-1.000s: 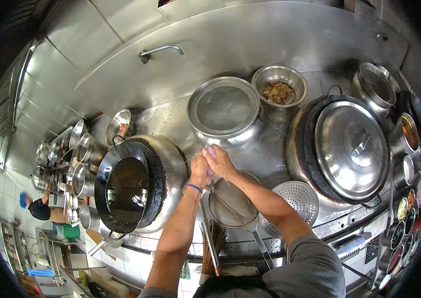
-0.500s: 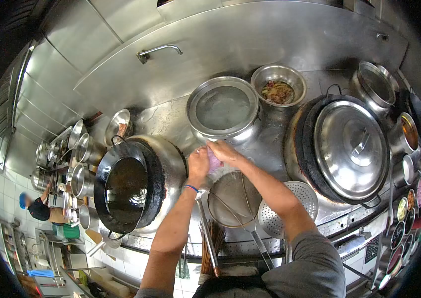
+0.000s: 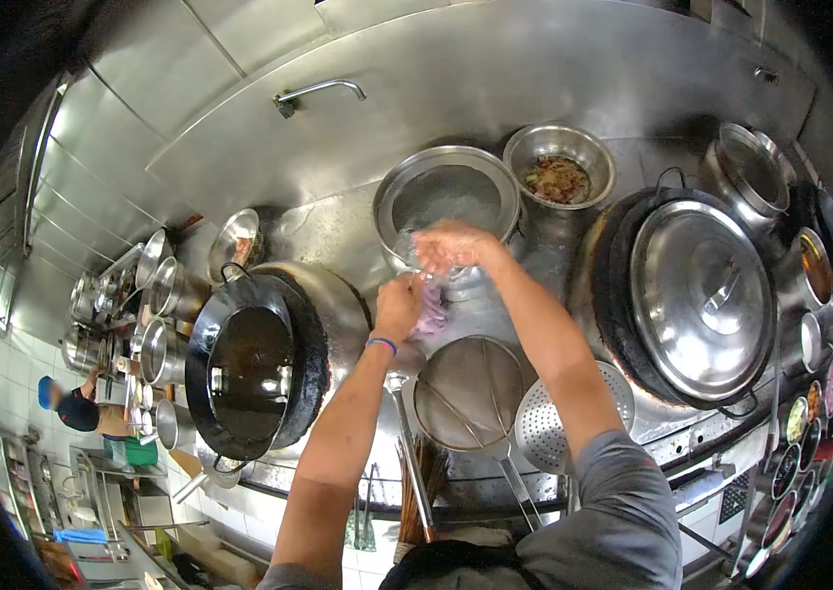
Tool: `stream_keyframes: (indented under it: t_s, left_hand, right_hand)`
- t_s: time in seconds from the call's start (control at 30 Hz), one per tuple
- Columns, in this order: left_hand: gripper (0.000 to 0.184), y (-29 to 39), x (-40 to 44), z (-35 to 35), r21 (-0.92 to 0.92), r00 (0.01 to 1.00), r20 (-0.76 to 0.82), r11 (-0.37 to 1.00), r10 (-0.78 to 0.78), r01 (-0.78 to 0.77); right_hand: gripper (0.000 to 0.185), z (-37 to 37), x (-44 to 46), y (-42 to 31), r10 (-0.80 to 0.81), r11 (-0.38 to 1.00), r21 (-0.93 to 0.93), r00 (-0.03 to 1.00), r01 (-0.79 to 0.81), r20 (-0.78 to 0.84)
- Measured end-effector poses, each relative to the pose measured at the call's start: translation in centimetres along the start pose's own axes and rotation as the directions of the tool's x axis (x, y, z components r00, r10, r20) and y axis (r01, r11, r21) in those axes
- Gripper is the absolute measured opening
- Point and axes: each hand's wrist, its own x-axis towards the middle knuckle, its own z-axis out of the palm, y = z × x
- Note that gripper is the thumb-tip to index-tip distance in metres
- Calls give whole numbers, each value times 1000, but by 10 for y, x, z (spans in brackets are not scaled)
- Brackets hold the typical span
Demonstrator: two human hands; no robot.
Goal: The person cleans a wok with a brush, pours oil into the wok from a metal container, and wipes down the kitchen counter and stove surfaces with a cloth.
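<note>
My left hand (image 3: pixel 399 307) is closed on a bunched purple cloth (image 3: pixel 431 313) that hangs between the two stoves, just in front of the water pot. Over the near rim of that steel pot of water (image 3: pixel 385 187) is my right hand (image 3: pixel 454 246), off the cloth, its fingers pointing left and smeared by motion. The water by its fingertips looks disturbed. Below the cloth lie a round mesh strainer (image 3: pixel 456 393), a perforated skimmer (image 3: pixel 549 433) and a ladle with a long handle (image 3: pixel 414 457).
On the left stands a black wok (image 3: pixel 249 379) with dark oil. To the right, a lidded wok (image 3: pixel 696 285) sits on its burner. Behind are a steel bowl of food scraps (image 3: pixel 559 182) and a wall tap (image 3: pixel 323 91). A person (image 3: pixel 82 408) works at the far left.
My right hand has left the cloth and moved up and over the pot's near rim. My left hand keeps the cloth, which now hangs more loosely.
</note>
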Motion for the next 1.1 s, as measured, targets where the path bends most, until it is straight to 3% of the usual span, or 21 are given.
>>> stream_keyframes:
  t_s: [0.07,0.1,0.17,0.2,0.23,0.27,0.33,0.37,0.4,0.43,0.47,0.53,0.63,0.67,0.73,0.77,0.83,0.9,0.93,1.0,1.1]
  left_hand:
    - [51,-5,6,1,50,999,9,998,-33,32]
    - [51,-1,7,-4,52,999,10,998,-47,47]
    - [51,19,6,-19,9,994,6,994,-107,107]
    - [48,23,6,-24,-28,995,9,994,-103,103]
    - [45,23,6,-28,-66,995,10,993,-102,103]
    - [42,24,6,-32,-105,995,9,989,-102,103]
    - [34,16,10,-29,-388,984,117,906,-135,171]
    - [30,12,11,-26,-514,975,175,832,-139,211]
    - [26,4,13,-19,-538,975,176,816,-137,212]
    - [23,-4,14,-11,-561,975,175,800,-136,212]
    - [20,-13,15,-5,-586,975,173,781,-137,214]
    - [24,-28,18,-1,-399,997,63,914,-53,74]
    - [25,7,12,-26,-177,999,-37,984,21,-27]
    - [25,23,12,-36,-117,997,-64,992,38,-45]
    - [24,19,21,-38,-229,985,-144,965,97,-128]
    - [24,16,26,-41,-280,974,-190,944,121,-172]
    - [24,32,33,-63,-443,972,-214,877,101,-189]
    - [24,63,23,-96,-568,977,-188,801,98,-189]
    - [23,62,23,-100,-574,962,-263,791,67,-212]
    - [22,56,21,-111,-581,916,-401,772,4,-257]
    - [21,21,19,-122,-562,895,-429,811,-118,-162]
  right_hand:
    - [28,15,-9,-6,-148,970,-193,989,146,5]
    - [25,18,-16,-13,-231,931,-312,968,191,-97]
    - [25,-6,2,-8,-506,702,-680,819,209,-270]
    - [27,-18,14,-1,-641,548,-822,707,152,-297]
    - [26,-26,19,5,-716,544,-837,553,61,-425]
    - [26,-31,24,13,-766,484,-874,458,-49,-450]
    - [30,-35,26,20,-856,375,-882,259,-285,-447]
    - [31,-41,27,22,-572,705,-706,540,-61,-618]
    - [33,-46,27,21,-232,937,-348,802,32,-550]
    - [36,-46,27,18,56,996,78,962,-36,-265]
    - [38,-42,27,17,65,987,155,992,-47,-112]
    - [44,-16,14,7,52,950,293,979,-109,196]
    - [54,50,-19,-8,-384,907,194,923,373,21]
    - [56,62,-22,-2,-438,891,121,899,438,-27]
    - [61,82,-29,11,-550,834,-35,828,550,-104]
    - [63,87,-34,18,-556,830,0,829,557,-63]
    - [66,83,-35,32,-466,851,-235,882,469,70]
    - [66,85,-29,52,-437,830,-369,899,419,36]
    - [64,85,-33,45,-365,799,-510,931,320,12]
    - [61,82,-42,30,-227,663,-742,971,97,-76]
    - [47,63,-33,27,-201,463,-886,978,38,-63]
